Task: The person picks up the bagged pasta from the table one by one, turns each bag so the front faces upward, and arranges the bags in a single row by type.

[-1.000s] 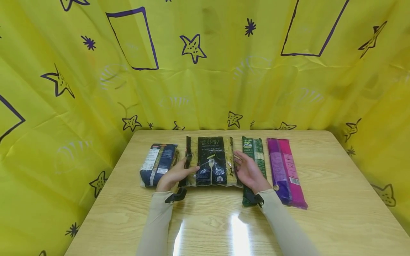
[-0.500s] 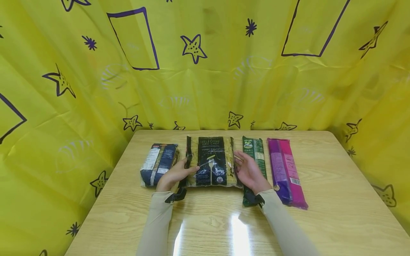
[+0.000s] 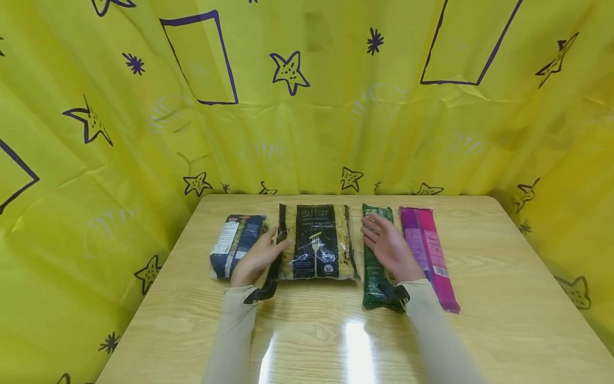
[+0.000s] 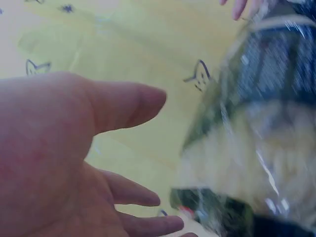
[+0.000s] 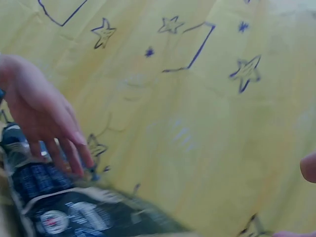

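In the head view a bag of penne pasta (image 3: pixel 315 242) lies on the table, with a black label and pale pasta showing at its sides. My left hand (image 3: pixel 255 260) is at its left edge, fingers spread and relaxed. From the left wrist, a gap shows between the thumb (image 4: pixel 133 106) and the bag (image 4: pixel 256 133). My right hand (image 3: pixel 390 248) hovers over a green long packet (image 3: pixel 376 282), apart from the penne bag and holding nothing. Only its thumb tip (image 5: pixel 309 168) and a bit of finger enter the right wrist view.
Left of the penne bag lies a dark blue pasta bag (image 3: pixel 240 240), partly behind my left hand. A pink and purple long packet (image 3: pixel 434 256) lies to the right. Yellow curtain (image 3: pixel 307 133) with drawn stars encloses the wooden table (image 3: pixel 503 298) at the back and sides.
My right hand has moved right, off the penne bag's edge, to over the green packet. My left hand has loosened slightly and drawn a little left. The bags stay in place.
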